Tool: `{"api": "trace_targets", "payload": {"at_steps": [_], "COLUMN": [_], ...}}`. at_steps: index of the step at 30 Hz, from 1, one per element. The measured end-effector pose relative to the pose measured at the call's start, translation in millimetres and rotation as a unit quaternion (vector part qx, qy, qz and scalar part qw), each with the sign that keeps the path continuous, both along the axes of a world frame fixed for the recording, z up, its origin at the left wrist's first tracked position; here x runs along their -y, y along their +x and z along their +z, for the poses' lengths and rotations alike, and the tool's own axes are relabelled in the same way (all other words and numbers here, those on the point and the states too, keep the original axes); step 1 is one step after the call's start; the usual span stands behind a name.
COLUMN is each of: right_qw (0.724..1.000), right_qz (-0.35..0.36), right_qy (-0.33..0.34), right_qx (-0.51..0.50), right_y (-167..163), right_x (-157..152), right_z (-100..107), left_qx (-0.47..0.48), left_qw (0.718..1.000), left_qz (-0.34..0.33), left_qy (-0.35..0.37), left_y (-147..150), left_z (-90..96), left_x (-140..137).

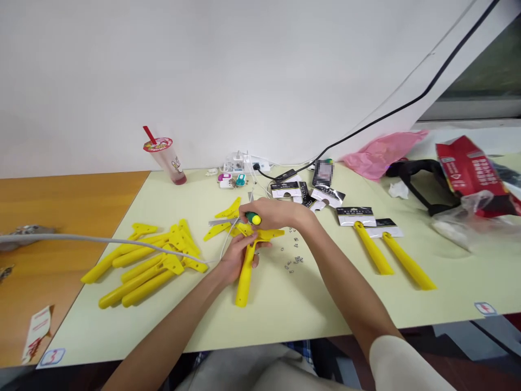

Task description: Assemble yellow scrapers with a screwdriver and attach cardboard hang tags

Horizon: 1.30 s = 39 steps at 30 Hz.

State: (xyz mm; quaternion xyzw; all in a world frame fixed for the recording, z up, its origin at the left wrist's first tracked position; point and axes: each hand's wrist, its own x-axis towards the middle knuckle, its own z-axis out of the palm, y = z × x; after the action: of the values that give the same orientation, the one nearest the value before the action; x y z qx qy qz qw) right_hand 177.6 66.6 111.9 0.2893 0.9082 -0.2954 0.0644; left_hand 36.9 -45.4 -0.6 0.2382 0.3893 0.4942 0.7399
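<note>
My left hand [234, 258] is closed around a yellow plastic scraper handle [244, 282], whose wide head points away from me. Above that head, my right hand [268, 212] grips a screwdriver [253, 218] with a green and yellow handle; its tip is hidden. Just beyond my hands lie loose yellow head pieces [228, 210] and a flat metal blade [217, 222]. Small metal fasteners [298, 260] are scattered on the table right of the handle. Several more yellow handles [142, 270] are heaped on the left.
A cup with a red straw [171, 162] stands near the wall. Behind my hands are a power strip [262, 164] and black-and-white cards [285, 189]. Two yellow handles with cards [372, 250] lie right. A grey cable [122, 240] crosses the left side; a pink bag [378, 155] lies far right.
</note>
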Motion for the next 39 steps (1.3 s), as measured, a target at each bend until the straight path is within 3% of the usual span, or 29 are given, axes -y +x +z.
{"api": "trace_targets", "payload": {"at_steps": [9,27,31,35,39], "right_qw": [1.000,0.998,0.993,0.963,0.888], "right_qz": [0.006,-0.017,-0.052,-0.118,-0.217], "right_qy": [0.017,0.058,0.089,0.158,0.213], "right_qx": [-0.018,-0.011,-0.055,-0.182,-0.345], "right_y": [7,11,18,35,42], "right_x": [-3,16,26,60,142], "right_z": [-3,17,11,-12,-31], "left_qx": [-0.040,0.030,0.044,0.062,0.054], "left_qw": [0.998,0.999,0.998,0.996,0.997], "left_qz": [-0.013,-0.018,-0.021,-0.027,-0.019], "left_qy": [0.037,0.034,0.041,0.054,0.059], "left_y": [-3,-11,-13,-16,-16], "left_z": [-6.6,-4.1,-3.5,-8.7,-12.4], "left_x": [2,3,1,0,-1]}}
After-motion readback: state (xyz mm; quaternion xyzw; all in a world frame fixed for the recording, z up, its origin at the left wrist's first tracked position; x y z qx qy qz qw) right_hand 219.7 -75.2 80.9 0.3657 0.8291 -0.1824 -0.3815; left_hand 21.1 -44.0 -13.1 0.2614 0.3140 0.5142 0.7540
